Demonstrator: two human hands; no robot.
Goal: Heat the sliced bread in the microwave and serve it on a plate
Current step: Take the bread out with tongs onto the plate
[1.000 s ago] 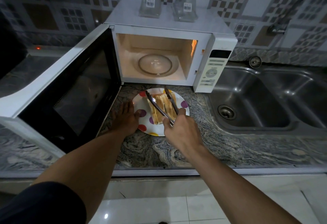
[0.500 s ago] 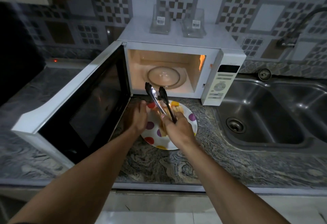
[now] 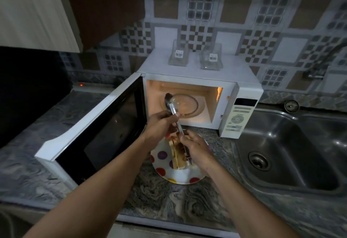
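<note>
Nearest on my feed, the counter (image 3: 169,205) runs across the bottom, and both forearms reach out over it. The plate (image 3: 182,175), white with coloured dots, sits on the counter just in front of the microwave. The bread (image 3: 176,159) lies on it as a leaning stack of slices, partly hidden under the right wrist. The right hand (image 3: 196,148) is over the plate, its fingers curled round the rear end of the tongs (image 3: 173,108). The left hand (image 3: 159,126) is a little farther out and higher, fingers wrapped round the tongs' middle. I see the tongs slanting up and away from the plate, arms pressed together, tips in front of the lit cavity. The tips are dark and blurred, so I cannot tell whether anything sits between them. Beyond, the microwave (image 3: 197,77) stands open with its door (image 3: 93,130) swung out to the left and the glass turntable (image 3: 188,106) on its floor. Two clear containers (image 3: 178,55) stand side by side on top, each with a barcode label. To the right the sink (image 3: 300,153) is set into the counter, and a tiled wall (image 3: 234,12) rises behind.
</note>
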